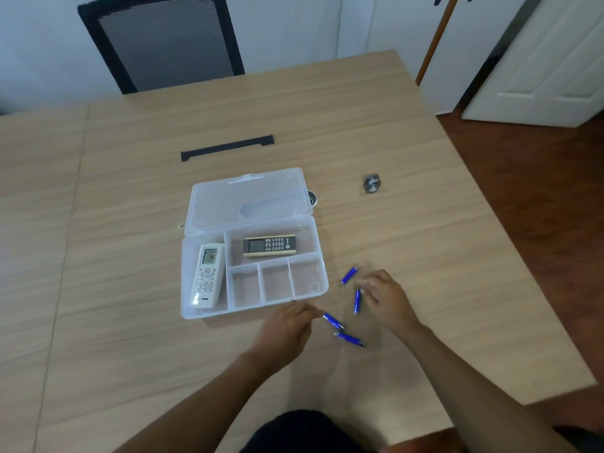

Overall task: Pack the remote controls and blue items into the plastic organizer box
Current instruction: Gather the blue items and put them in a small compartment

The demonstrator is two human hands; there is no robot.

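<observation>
The clear plastic organizer box point(322, 276) lies open on the table, lid folded back. A white remote point(209, 274) fills its long left compartment, and a dark remote with a beige edge point(269, 246) lies in the upper right one. Three small front compartments hold nothing. Several small blue items lie on the table to the box's right: one point(349, 275) farthest, one point(358, 300) under the fingertips of my right hand point(387, 297), one point(333, 321) pinched at its end by my left hand point(287, 328), and one point(349, 339) nearest me.
A grey metal fitting point(371, 183) stands to the back right, and a round metal piece point(313, 199) peeks out behind the lid. A black strip point(227, 147) lies behind the box. A mesh office chair point(163, 40) stands at the table's far edge.
</observation>
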